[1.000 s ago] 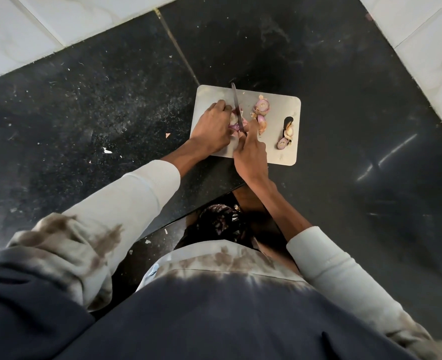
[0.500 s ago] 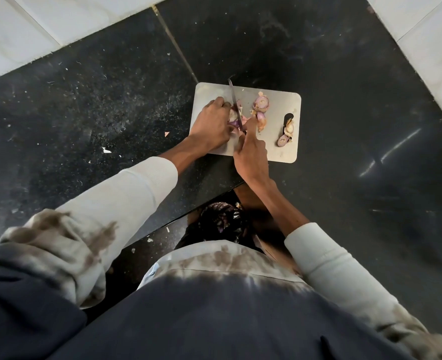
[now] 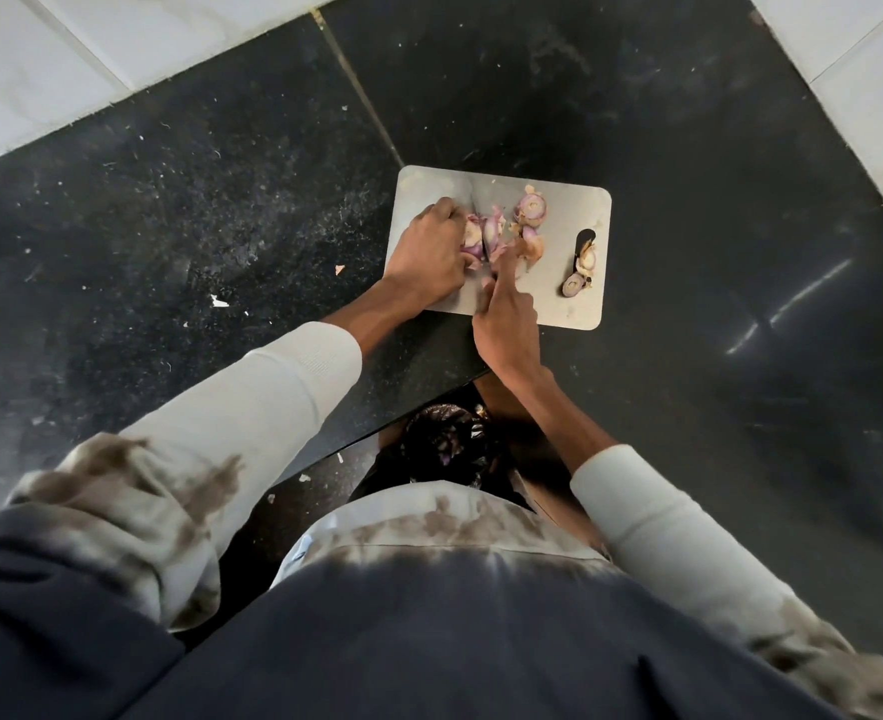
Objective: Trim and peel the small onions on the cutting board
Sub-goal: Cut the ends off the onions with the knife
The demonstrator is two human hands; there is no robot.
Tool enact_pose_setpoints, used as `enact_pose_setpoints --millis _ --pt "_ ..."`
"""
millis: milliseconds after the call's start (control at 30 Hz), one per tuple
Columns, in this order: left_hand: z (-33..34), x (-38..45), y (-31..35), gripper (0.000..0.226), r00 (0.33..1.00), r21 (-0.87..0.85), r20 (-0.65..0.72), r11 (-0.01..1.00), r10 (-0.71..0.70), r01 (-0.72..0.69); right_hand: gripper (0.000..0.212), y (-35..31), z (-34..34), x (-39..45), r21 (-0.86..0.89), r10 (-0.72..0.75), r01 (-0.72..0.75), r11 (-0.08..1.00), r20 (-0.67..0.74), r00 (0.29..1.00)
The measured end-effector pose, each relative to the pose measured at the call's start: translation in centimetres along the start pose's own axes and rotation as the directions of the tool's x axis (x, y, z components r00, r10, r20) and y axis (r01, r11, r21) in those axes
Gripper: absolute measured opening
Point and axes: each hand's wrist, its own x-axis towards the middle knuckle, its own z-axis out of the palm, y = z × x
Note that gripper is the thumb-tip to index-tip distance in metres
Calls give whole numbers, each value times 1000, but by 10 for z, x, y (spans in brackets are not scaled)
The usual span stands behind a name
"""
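Note:
A pale cutting board (image 3: 569,210) lies on the dark counter. My left hand (image 3: 429,257) presses a small purple onion (image 3: 483,233) onto the board. My right hand (image 3: 504,317) grips a knife, forefinger stretched along it, and the thin blade (image 3: 478,207) stands in the onion between two pieces. Another trimmed onion (image 3: 532,206) lies just to the right with loose skins (image 3: 532,246) below it. An onion slice (image 3: 572,285) and more skin (image 3: 586,257) rest by the board's handle slot. The knife handle is hidden under my hand.
The dark speckled counter (image 3: 221,226) carries scattered skin flakes (image 3: 218,302) left of the board. White tiles (image 3: 65,59) border it at the back. A dark bag (image 3: 450,444) with onion peels sits below the counter edge, by my body.
The knife blade has come down from a raised tilt and now sits lower in the onion, which shows split into two pieces. My left hand keeps its hold.

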Motion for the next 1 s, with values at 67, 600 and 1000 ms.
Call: enact_pose_setpoints --millis 67,600,1000 --pt "1 -1 1 39 1000 5 -6 1000 -4 4 33 10 0 -19 8 10 -10 1000 -7 1000" --pt "-1 -1 1 38 1000 -3 -27 1000 -2 2 19 24 -4 -55 -11 42 -42 999 10 999" --pt "-3 -8 3 44 1000 -11 -19 1000 -1 1 43 35 -65 -12 201 164 -114 973 -254 953"
